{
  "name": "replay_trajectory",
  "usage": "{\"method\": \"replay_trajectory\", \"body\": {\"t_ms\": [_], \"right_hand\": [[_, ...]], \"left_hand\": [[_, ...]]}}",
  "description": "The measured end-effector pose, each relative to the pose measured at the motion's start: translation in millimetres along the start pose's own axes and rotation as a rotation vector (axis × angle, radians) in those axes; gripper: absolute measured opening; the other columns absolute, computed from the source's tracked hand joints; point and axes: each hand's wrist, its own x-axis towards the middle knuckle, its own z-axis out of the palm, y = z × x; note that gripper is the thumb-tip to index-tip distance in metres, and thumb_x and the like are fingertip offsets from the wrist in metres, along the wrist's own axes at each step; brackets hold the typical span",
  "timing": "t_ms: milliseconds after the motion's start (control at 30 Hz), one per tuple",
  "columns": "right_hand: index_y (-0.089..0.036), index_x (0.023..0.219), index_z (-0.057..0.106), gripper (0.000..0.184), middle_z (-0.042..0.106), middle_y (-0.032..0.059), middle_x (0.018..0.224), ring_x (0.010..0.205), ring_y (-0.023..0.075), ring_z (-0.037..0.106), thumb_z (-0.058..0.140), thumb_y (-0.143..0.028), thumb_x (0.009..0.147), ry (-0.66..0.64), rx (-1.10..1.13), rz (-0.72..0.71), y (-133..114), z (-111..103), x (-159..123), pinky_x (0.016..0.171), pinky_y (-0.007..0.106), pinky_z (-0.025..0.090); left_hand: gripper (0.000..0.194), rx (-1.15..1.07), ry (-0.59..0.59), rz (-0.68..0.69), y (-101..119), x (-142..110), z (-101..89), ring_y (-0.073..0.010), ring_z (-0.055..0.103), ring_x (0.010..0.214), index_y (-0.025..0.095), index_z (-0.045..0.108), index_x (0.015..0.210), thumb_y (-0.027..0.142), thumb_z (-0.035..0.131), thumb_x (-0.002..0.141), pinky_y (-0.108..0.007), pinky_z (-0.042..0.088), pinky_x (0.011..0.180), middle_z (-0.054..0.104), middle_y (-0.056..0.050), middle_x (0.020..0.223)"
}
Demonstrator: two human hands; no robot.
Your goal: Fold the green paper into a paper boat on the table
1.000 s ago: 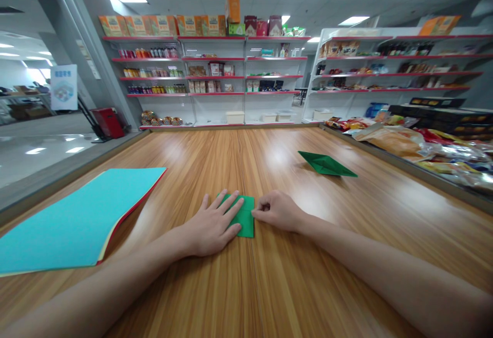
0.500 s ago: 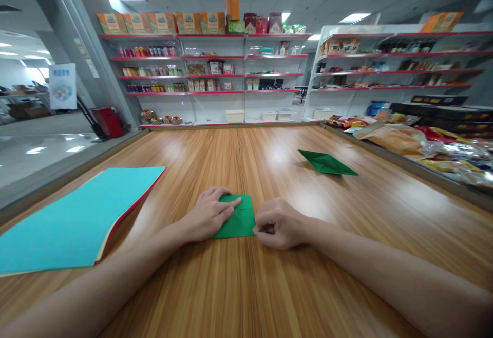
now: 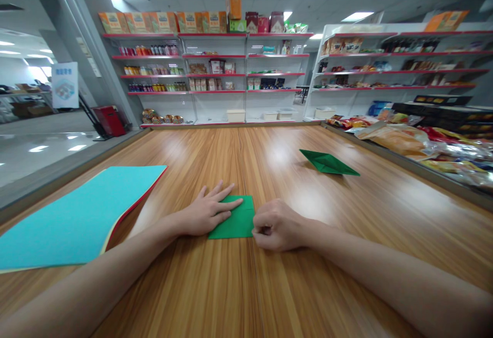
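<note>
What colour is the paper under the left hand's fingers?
The paper under the left hand is plain bright green; the head view shows it best.

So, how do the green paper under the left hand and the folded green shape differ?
The green paper is squarish; the folded shape is long with pointed ends. The green paper lies flat; the folded shape has raised folds. The left hand rests on the green paper; no hand touches the folded shape. Both are green.

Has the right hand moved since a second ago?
Yes: the right hand has moved nearer the camera, away from the table's far edge.
</note>
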Motion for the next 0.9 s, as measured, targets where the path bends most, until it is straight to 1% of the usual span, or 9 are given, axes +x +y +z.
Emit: {"method": "replay_trajectory", "body": {"t_ms": [100, 200, 267, 333, 400, 567, 667, 800, 900], "right_hand": [[-0.015, 0.053, 0.048, 0.013, 0.047, -0.0038, 0.049, 0.047, 0.0066, 0.037, 0.053, -0.014, 0.065, -0.010, -0.007, 0.007, -1.0, 0.2, 1.7, 0.048, 0.021, 0.024], [-0.016, 0.053, 0.051, 0.011, 0.048, -0.0036, 0.049, 0.048, 0.0070, 0.038, 0.053, -0.014, 0.064, -0.019, -0.012, 0.008, -2.7, -0.8, 3.7, 0.048, 0.021, 0.025], [-0.016, 0.052, 0.050, 0.012, 0.047, -0.0034, 0.048, 0.048, 0.0073, 0.038, 0.053, -0.014, 0.064, -0.018, -0.018, 0.001, -3.4, -2.1, 4.3, 0.048, 0.021, 0.025], [-0.015, 0.050, 0.048, 0.015, 0.046, -0.0031, 0.046, 0.047, 0.0076, 0.037, 0.053, -0.015, 0.064, -0.011, -0.030, -0.009, -3.1, -3.8, 3.9, 0.048, 0.022, 0.024], [-0.015, 0.049, 0.047, 0.016, 0.046, -0.0027, 0.046, 0.047, 0.0079, 0.037, 0.053, -0.015, 0.064, -0.011, -0.035, -0.022, -1.7, -5.6, 3.1, 0.047, 0.022, 0.024], [-0.016, 0.050, 0.050, 0.016, 0.047, -0.0025, 0.046, 0.047, 0.0081, 0.038, 0.053, -0.014, 0.066, -0.024, -0.035, -0.023, 2.3, -7.7, 2.5, 0.048, 0.023, 0.025], [-0.016, 0.051, 0.050, 0.016, 0.048, -0.0029, 0.047, 0.048, 0.0081, 0.038, 0.054, -0.015, 0.066, -0.027, -0.030, -0.021, 1.9, -6.1, 3.5, 0.049, 0.023, 0.026], [-0.016, 0.053, 0.054, 0.014, 0.050, -0.0027, 0.049, 0.048, 0.0085, 0.040, 0.054, -0.015, 0.067, -0.041, -0.032, -0.022, -1.7, -2.0, 4.2, 0.051, 0.023, 0.027], [-0.017, 0.058, 0.058, 0.011, 0.051, -0.0029, 0.050, 0.048, 0.0089, 0.042, 0.054, -0.015, 0.068, -0.037, -0.024, -0.030, -2.2, 0.2, 4.5, 0.051, 0.024, 0.028]], "left_hand": [[0.047, -0.010, -0.047, 0.012, 1.6, -0.8, -1.6, -0.0357, -0.008, 0.142, 0.044, 0.018, 0.145, 0.047, 0.024, 0.099, -0.070, 0.001, 0.103, -0.003, -0.001, 0.157], [0.049, -0.036, -0.061, 0.034, 3.7, -1.7, -2.8, -0.0341, -0.011, 0.141, 0.042, 0.017, 0.146, 0.047, 0.026, 0.098, -0.070, -0.003, 0.103, -0.006, -0.001, 0.156], [0.049, -0.096, -0.068, 0.069, 4.1, -1.8, -3.1, -0.0303, -0.008, 0.142, 0.040, 0.015, 0.147, 0.041, 0.028, 0.099, -0.068, -0.005, 0.105, -0.004, 0.000, 0.156], [0.052, -0.186, -0.080, 0.103, 3.2, -1.5, -3.1, -0.0258, -0.002, 0.144, 0.039, 0.013, 0.147, 0.031, 0.030, 0.098, -0.065, -0.007, 0.107, 0.001, 0.001, 0.156], [0.055, -0.247, -0.084, 0.127, 1.4, -1.0, -2.7, -0.0233, 0.004, 0.144, 0.038, 0.011, 0.148, 0.025, 0.030, 0.097, -0.063, -0.008, 0.108, 0.007, 0.002, 0.156], [0.054, -0.205, -0.066, 0.168, 3.3, -2.1, -2.5, -0.0251, 0.003, 0.144, 0.038, 0.012, 0.148, 0.026, 0.030, 0.098, -0.068, -0.007, 0.105, 0.008, 0.002, 0.156], [0.054, -0.199, -0.090, 0.201, 13.2, -4.4, -4.0, -0.0267, 0.002, 0.144, 0.038, 0.012, 0.148, 0.027, 0.031, 0.098, -0.070, -0.006, 0.104, 0.009, 0.001, 0.156], [0.055, -0.190, -0.088, 0.257, 28.4, -5.7, -4.8, -0.0279, 0.003, 0.144, 0.037, 0.011, 0.148, 0.026, 0.030, 0.098, -0.072, -0.005, 0.103, 0.011, -0.001, 0.156], [0.055, -0.178, -0.083, 0.266, 33.9, -5.7, -4.2, -0.0308, 0.004, 0.143, 0.038, 0.012, 0.148, 0.035, 0.035, 0.098, -0.074, -0.003, 0.102, 0.012, -0.001, 0.156]]}}
